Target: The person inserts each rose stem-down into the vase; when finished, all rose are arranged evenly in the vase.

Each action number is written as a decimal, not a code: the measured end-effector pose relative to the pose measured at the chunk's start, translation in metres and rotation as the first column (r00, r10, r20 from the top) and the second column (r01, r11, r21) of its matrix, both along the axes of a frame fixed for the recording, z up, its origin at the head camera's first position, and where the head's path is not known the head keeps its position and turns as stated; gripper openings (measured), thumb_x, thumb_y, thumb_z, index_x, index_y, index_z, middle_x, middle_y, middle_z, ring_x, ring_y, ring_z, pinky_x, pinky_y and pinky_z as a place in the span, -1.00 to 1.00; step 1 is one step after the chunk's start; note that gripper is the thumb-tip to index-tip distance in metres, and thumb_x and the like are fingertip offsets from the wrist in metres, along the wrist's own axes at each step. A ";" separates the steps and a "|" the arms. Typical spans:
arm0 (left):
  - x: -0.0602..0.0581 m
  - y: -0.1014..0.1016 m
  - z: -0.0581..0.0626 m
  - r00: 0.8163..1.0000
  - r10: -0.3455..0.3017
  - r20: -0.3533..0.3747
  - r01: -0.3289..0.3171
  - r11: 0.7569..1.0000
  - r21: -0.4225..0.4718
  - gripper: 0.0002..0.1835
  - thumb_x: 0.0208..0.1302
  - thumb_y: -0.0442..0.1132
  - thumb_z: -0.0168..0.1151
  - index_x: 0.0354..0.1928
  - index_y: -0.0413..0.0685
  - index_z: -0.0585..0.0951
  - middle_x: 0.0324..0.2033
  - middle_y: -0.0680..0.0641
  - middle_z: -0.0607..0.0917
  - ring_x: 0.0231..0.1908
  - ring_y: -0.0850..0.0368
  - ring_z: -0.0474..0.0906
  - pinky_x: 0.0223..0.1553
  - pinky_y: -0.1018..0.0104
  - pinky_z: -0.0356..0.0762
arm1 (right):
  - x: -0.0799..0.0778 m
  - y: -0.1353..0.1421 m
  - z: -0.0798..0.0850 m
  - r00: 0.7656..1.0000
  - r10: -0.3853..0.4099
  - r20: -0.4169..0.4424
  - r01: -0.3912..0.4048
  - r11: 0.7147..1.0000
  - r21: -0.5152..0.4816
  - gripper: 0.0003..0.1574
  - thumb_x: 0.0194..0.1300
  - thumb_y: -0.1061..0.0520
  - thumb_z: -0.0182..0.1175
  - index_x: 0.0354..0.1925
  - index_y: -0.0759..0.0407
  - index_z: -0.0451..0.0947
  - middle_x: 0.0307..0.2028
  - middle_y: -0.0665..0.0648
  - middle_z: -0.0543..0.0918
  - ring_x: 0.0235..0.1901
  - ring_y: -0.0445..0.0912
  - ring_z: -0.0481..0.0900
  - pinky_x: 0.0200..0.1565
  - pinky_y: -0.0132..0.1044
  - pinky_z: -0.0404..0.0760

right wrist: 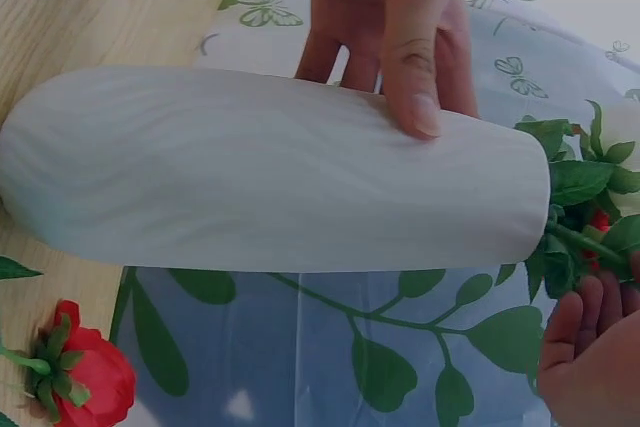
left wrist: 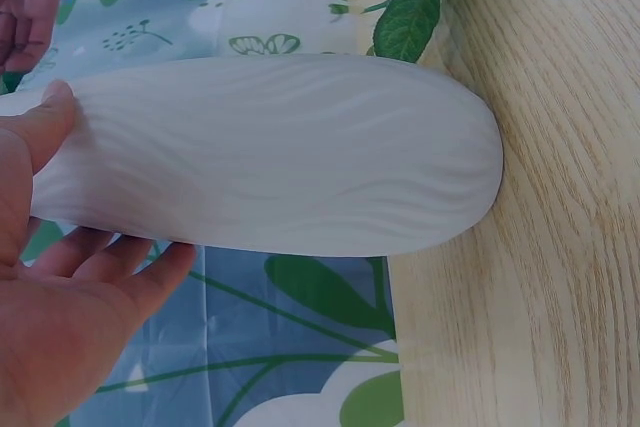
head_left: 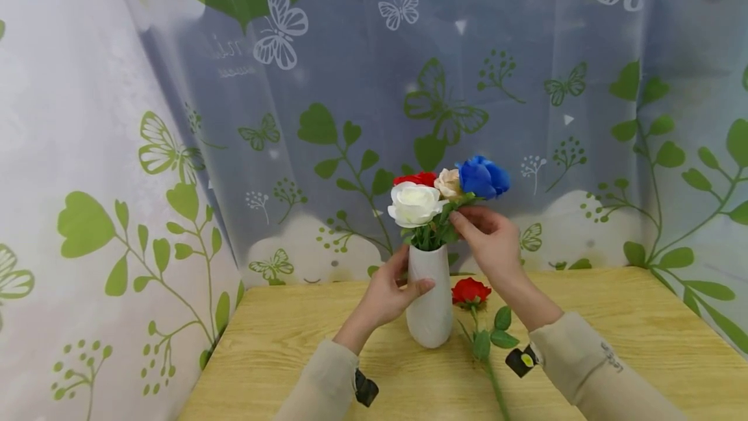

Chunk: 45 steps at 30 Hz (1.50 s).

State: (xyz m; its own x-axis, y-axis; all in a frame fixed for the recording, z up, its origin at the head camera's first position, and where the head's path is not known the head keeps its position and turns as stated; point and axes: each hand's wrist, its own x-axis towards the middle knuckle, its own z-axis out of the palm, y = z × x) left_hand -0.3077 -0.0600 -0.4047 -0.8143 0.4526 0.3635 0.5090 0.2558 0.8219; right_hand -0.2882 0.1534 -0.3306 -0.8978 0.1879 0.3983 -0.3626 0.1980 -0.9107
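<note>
A tall white vase (head_left: pixel 429 317) with a wavy surface stands upright on the table. My left hand (head_left: pixel 382 294) grips its upper part, thumb in front and fingers round the far side. Out of the vase's mouth rise a white rose (head_left: pixel 413 204), a red rose (head_left: pixel 418 178), a cream rose (head_left: pixel 448 183) and a blue rose (head_left: pixel 485 177). My right hand (head_left: pixel 493 242) pinches the blue rose's stem among green leaves just below the bloom. In the right wrist view, the fingertips of that hand are partly cut off at the edge.
Another red rose (head_left: pixel 471 292), with a leafy green stem, lies on the wooden table (head_left: pixel 280 356) right of the vase. Behind the table hangs a curtain (head_left: pixel 350 51) printed with leaves and butterflies. A second patterned sheet (head_left: pixel 70 115) hangs along the left side.
</note>
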 end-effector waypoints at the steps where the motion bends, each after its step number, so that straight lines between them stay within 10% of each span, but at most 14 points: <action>1: 0.000 0.000 0.000 1.000 0.003 0.001 -0.003 1.000 -0.002 -0.22 0.48 -0.06 0.36 0.63 0.07 0.25 0.39 -0.11 0.58 0.36 -0.03 0.56 0.28 -0.12 0.62 | 0.000 0.000 0.001 1.000 -0.004 -0.003 0.004 1.000 -0.005 -0.55 0.45 -0.03 0.39 0.06 0.31 0.70 -0.28 -0.16 0.78 -0.28 -0.33 0.72 -0.10 -0.46 0.72; 16: -0.002 0.000 0.003 1.000 0.002 -0.006 -0.002 1.000 -0.006 -0.22 0.49 -0.03 0.35 0.63 0.10 0.25 0.39 -0.09 0.59 0.35 -0.02 0.57 0.28 -0.10 0.62 | -0.005 -0.004 -0.006 0.999 -0.013 0.044 0.006 0.989 0.146 -0.61 0.48 0.04 0.34 0.12 0.25 0.71 0.01 0.28 0.79 -0.10 -0.17 0.69 -0.10 -0.55 0.61; 27: -0.002 -0.001 0.001 1.000 0.010 -0.011 -0.010 1.000 -0.002 -0.30 0.49 -0.05 0.36 0.57 0.11 0.33 0.32 -0.08 0.64 0.30 0.00 0.61 0.26 -0.08 0.65 | -0.007 -0.007 -0.013 0.998 0.064 -0.011 -0.061 0.981 0.185 -0.71 0.46 0.14 0.31 -0.05 0.38 0.73 -0.08 0.34 0.81 -0.08 0.07 0.78 -0.03 -0.27 0.75; 35: -0.002 0.000 -0.001 1.000 0.006 -0.008 -0.006 1.000 -0.007 -0.24 0.49 -0.05 0.36 0.61 0.12 0.28 0.36 -0.09 0.62 0.32 0.01 0.59 0.27 -0.05 0.64 | -0.006 -0.004 -0.021 0.996 0.070 0.046 -0.077 0.978 0.193 -0.71 0.43 0.12 0.32 -0.05 0.33 0.75 -0.07 0.29 0.81 -0.05 0.04 0.78 -0.07 -0.41 0.68; 45: -0.003 0.000 -0.002 1.000 0.002 -0.015 -0.002 1.000 -0.010 -0.27 0.48 -0.04 0.36 0.60 0.11 0.31 0.34 -0.08 0.63 0.31 0.02 0.61 0.25 -0.05 0.65 | 0.001 0.005 -0.016 0.973 0.166 0.157 -0.164 0.986 -0.022 -0.50 0.46 0.06 0.34 0.19 0.39 0.64 -0.18 -0.12 0.78 -0.19 -0.25 0.69 -0.02 -0.43 0.66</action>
State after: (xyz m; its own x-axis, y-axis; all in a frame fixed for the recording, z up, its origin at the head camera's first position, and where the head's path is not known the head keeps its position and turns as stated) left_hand -0.3102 -0.0604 -0.4068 -0.8095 0.4551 0.3710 0.5209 0.2652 0.8113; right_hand -0.2876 0.1584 -0.3470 -0.9682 0.0347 0.2478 -0.2409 0.1387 -0.9606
